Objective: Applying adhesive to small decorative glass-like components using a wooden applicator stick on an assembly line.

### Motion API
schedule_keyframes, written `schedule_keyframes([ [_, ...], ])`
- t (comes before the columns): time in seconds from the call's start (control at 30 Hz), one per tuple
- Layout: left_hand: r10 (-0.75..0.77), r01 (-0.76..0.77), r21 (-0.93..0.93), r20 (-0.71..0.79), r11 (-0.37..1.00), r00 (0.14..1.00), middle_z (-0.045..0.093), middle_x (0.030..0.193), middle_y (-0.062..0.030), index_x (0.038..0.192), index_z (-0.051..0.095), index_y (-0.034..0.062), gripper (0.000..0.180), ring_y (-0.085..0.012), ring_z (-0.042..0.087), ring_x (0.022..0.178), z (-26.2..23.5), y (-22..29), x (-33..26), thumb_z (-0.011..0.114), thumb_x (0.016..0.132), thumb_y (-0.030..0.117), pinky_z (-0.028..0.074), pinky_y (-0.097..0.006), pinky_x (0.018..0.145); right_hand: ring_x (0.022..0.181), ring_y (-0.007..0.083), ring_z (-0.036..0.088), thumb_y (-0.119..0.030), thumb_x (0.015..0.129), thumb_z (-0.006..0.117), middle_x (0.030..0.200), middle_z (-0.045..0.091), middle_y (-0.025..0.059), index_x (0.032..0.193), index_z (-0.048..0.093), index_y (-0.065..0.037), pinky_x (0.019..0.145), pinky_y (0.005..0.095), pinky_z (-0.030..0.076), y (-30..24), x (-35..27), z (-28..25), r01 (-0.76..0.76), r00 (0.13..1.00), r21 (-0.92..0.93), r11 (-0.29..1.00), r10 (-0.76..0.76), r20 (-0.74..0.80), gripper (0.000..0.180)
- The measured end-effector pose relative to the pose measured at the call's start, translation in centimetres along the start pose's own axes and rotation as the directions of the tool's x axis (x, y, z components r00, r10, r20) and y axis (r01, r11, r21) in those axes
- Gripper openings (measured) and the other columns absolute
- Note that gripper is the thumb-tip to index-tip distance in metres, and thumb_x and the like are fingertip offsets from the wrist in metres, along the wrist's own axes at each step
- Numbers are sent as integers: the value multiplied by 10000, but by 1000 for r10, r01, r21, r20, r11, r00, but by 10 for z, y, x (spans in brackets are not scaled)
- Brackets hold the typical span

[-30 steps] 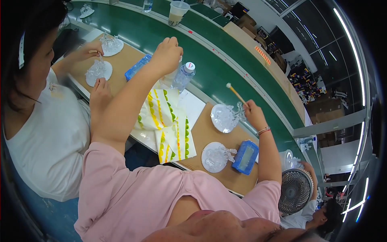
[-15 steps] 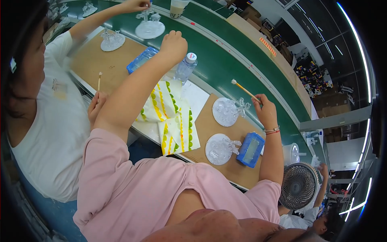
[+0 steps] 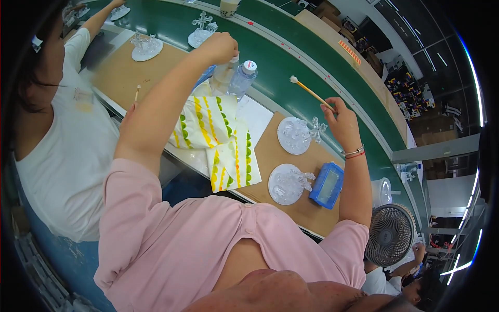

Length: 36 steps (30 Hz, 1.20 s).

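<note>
My left hand point(image 3: 221, 48) is closed at the top of a clear bottle point(image 3: 223, 74), its fingers partly hiding the cap. Right beside it stands a second clear bottle point(image 3: 243, 79) with a white cap. A thin brush point(image 3: 311, 92) with a wooden handle and a pale tip is pinched in my right hand point(image 3: 341, 118), raised over the board's far edge. Below that hand lie two round clear plastic pieces: one disc point(image 3: 292, 136) with a cross-like ornament, and a nearer disc point(image 3: 286, 184). A blue-rimmed box point(image 3: 327, 185) sits to their right.
A white cloth with yellow and green pattern point(image 3: 221, 130) lies left of the brown board point(image 3: 260, 193). A co-worker in white point(image 3: 62, 171) sits at left by another board. A round fan point(image 3: 390, 234) stands at right. The green conveyor point(image 3: 280, 57) runs behind, carrying a drink cup point(image 3: 229, 7).
My left hand has come down slightly, and a bottle now shows beneath it. The brush has risen and shifted left. On the belt, a clear piece has moved right, and the co-worker's arm has drawn back leftward.
</note>
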State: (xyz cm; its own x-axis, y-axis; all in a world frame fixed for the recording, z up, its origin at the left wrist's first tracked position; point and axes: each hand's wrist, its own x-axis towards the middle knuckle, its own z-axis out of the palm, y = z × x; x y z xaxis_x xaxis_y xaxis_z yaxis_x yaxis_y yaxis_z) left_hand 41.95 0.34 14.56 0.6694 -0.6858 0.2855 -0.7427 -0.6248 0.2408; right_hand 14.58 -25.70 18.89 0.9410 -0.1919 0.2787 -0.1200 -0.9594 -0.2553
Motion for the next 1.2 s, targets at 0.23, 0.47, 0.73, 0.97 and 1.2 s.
schedule_keyframes([
  [0.23,125,-202,180,365,963,923,698,832,-107,788,740,100,100,-282,667,808,-33,15,24,720,692,116,526,-387,700,668,333,642,-279,876,626,747,667,160,1064,545,-45,588,394,487,-13,1,-4,59,997,31,998,-57,-47,310],
  [0.47,147,-242,221,374,945,916,696,758,-86,704,732,109,89,-276,668,750,-28,27,35,741,624,70,527,-379,652,710,311,651,-268,876,634,746,657,167,1082,560,-45,638,359,488,-23,-5,-14,-1,1000,20,1000,1,-18,313],
  [0.73,137,-229,244,344,942,929,690,765,-123,704,722,85,53,-295,666,758,-23,26,36,716,652,90,528,-391,668,662,321,646,-255,870,638,746,666,151,1048,548,-35,588,374,491,-16,-2,-7,53,998,39,998,-52,-28,297],
  [0.97,-100,19,269,290,963,952,679,941,-179,845,701,13,231,-329,659,866,-21,27,20,648,777,227,522,-424,732,672,312,651,-252,868,638,731,660,146,1025,562,-37,598,374,495,-12,-4,-6,62,998,54,997,-61,-20,277],
  [1.2,-287,285,54,34,957,957,679,926,-183,862,694,17,280,-349,654,863,12,29,-3,609,845,284,519,-435,762,688,316,639,-227,868,642,742,652,157,981,578,-34,600,365,477,-3,-8,1,68,998,115,991,-69,7,232],
])
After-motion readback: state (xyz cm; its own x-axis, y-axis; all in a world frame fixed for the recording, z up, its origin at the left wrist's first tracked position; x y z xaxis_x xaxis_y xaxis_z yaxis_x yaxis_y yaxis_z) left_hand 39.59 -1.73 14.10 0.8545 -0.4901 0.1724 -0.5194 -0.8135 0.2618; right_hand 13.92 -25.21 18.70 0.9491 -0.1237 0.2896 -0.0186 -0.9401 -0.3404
